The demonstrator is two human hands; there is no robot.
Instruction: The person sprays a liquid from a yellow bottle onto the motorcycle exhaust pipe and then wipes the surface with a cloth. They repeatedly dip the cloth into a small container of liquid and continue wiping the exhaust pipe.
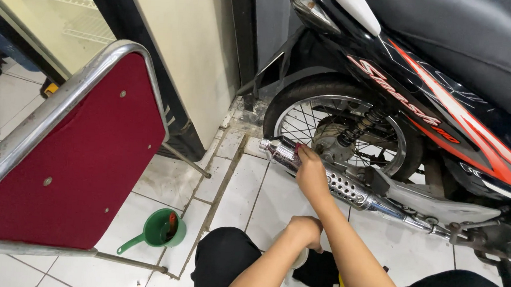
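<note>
My right hand (311,173) reaches forward and presses a small red cloth (298,147) against the chrome exhaust pipe (347,189) of a black and red motorcycle (448,84). Just behind it stands the spoked rear wheel (339,128). My left hand (305,230) rests lower, between my knees, closed over a pale round container (300,260) that it mostly hides. A black cloth (318,271) lies on the tiles under my arms.
A tipped chair with a red seat and chrome frame (72,150) fills the left. A green scoop (161,229) with a red object inside sits on the white tiled floor (247,190). A cream cabinet (184,50) stands behind.
</note>
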